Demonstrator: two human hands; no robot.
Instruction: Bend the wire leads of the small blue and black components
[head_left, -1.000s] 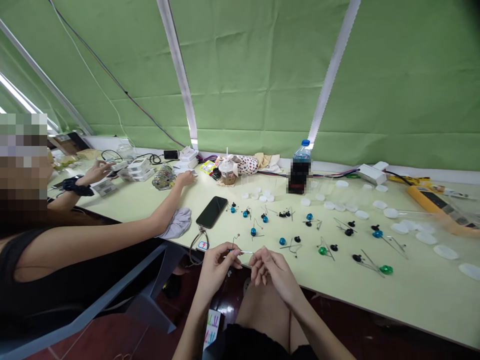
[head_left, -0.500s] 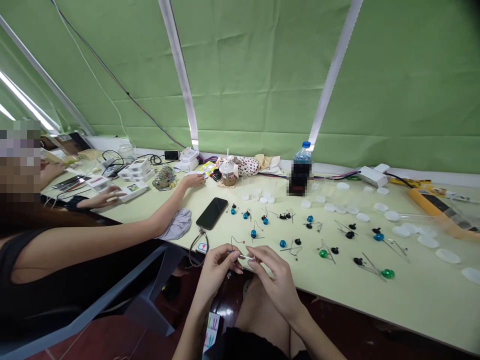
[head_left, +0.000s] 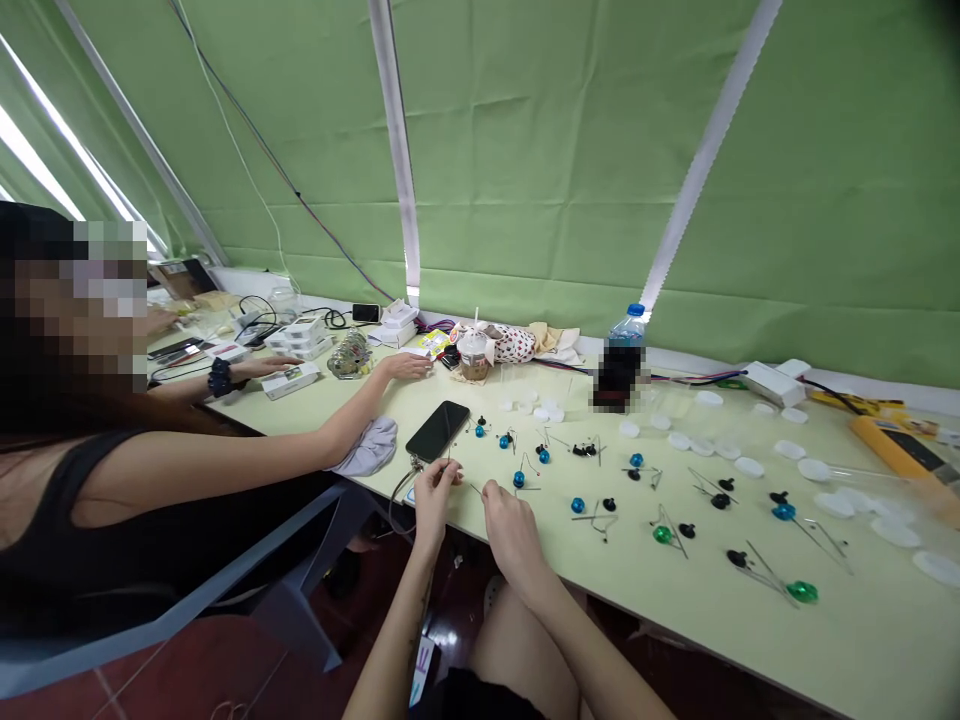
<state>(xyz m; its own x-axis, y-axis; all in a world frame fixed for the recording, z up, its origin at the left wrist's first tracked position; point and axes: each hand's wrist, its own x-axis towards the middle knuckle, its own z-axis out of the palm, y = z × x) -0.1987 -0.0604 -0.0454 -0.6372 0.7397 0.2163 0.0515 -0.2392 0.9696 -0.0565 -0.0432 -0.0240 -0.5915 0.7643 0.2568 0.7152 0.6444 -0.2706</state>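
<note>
The person's left hand [head_left: 435,503] is pinched closed on a thin wire [head_left: 471,488] just above the table's near edge. The right hand [head_left: 512,535] sits curled beside it, fingertips close to the wire; whether it holds anything cannot be told. No bead can be made out on this wire, while the wire pieces [head_left: 600,520] along the pale green table [head_left: 757,610] seem further along, most lying with teal or green beads [head_left: 577,505] and black parts [head_left: 609,505]. Near the far edge, a clear cup [head_left: 474,358] holds something brown and a glass jar [head_left: 349,355] holds mixed colours. A co-worker's hand [head_left: 405,366] rests beyond a smartphone [head_left: 437,430], at centre left.
</note>
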